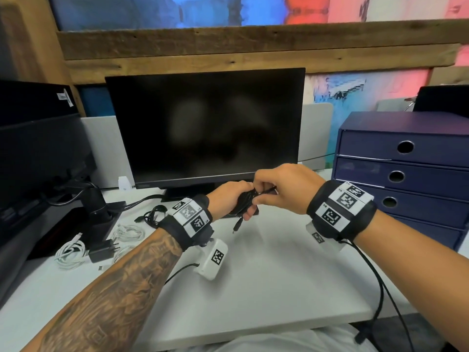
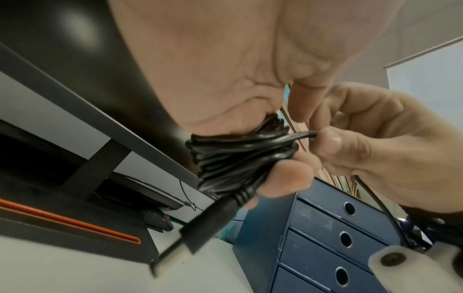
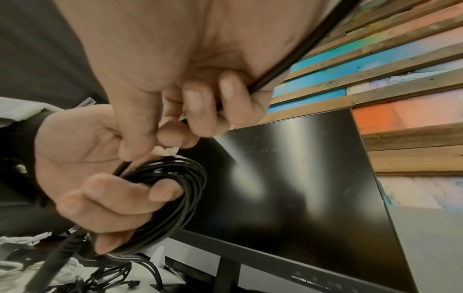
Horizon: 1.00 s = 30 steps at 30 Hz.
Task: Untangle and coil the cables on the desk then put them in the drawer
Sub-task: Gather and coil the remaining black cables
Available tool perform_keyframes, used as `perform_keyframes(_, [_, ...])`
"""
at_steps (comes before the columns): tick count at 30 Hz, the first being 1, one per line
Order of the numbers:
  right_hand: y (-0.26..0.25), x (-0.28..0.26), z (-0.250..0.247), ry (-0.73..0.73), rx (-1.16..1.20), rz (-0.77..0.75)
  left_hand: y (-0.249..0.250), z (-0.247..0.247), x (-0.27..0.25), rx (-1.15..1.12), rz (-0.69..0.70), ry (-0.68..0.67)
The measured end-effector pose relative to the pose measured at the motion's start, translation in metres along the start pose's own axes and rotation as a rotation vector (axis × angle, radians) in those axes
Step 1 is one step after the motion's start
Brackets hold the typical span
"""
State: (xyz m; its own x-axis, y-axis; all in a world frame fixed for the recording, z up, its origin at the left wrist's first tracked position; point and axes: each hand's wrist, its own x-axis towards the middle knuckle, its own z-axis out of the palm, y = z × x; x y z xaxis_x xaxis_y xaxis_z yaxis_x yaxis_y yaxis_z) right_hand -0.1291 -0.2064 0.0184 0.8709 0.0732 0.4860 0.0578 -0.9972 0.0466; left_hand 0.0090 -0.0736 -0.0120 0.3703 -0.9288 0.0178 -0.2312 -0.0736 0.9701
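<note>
My left hand [image 1: 232, 198] grips a coiled black cable [image 1: 245, 203] above the white desk [image 1: 266, 262], in front of the monitor. In the left wrist view the coil [image 2: 233, 156] sits in my curled fingers and its USB plug [image 2: 198, 230] hangs down. My right hand [image 1: 274, 189] pinches the cable's free end [image 2: 300, 135] right beside the coil. The right wrist view shows the coil [image 3: 175, 190] looped round my left fingers [image 3: 120, 190]. The blue drawer unit [image 1: 406, 179] stands at the right with its drawers shut.
Several white cables [image 1: 73, 250], a black charger [image 1: 101, 251] and a small tangled black cable [image 1: 154, 215] lie on the desk's left side. A dark monitor [image 1: 205, 125] stands behind my hands. Another monitor and its stand [image 1: 94, 201] are at far left.
</note>
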Motion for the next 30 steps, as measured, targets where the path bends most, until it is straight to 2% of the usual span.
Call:
perform_keyframes(6, [0.012,0.004,-0.006,-0.052,0.054,-0.018,0.006,-0.005,-0.008,-0.009,-0.063,-0.126])
perform_keyframes(9, [0.018,0.005,-0.004,-0.024,0.109,-0.044,0.013,-0.008,-0.015,-0.026,-0.071,-0.171])
perform_keyframes(11, [0.022,0.005,-0.001,0.055,0.141,-0.059,0.018,-0.012,-0.018,-0.124,-0.078,-0.212])
perform_keyframes(14, [0.032,0.003,0.006,0.156,0.14,0.004,0.022,-0.022,-0.022,-0.384,-0.049,-0.261])
perform_keyframes(17, [0.031,-0.001,0.019,0.143,0.211,0.091,0.028,-0.023,-0.025,-0.601,0.005,-0.305])
perform_keyframes(19, [0.024,-0.003,0.032,0.085,0.245,0.143,0.03,-0.021,-0.025,-0.71,0.043,-0.265])
perform_keyframes(25, [0.001,-0.005,0.059,-0.168,0.338,0.242,0.03,-0.012,-0.017,-0.928,0.223,-0.009])
perform_keyframes(27, [-0.011,-0.005,0.059,-0.239,0.374,0.26,0.027,-0.008,-0.013,-0.952,0.26,0.07])
perform_keyframes(30, [-0.026,-0.005,0.056,-0.287,0.351,0.207,0.019,-0.007,-0.003,-0.889,0.297,0.223])
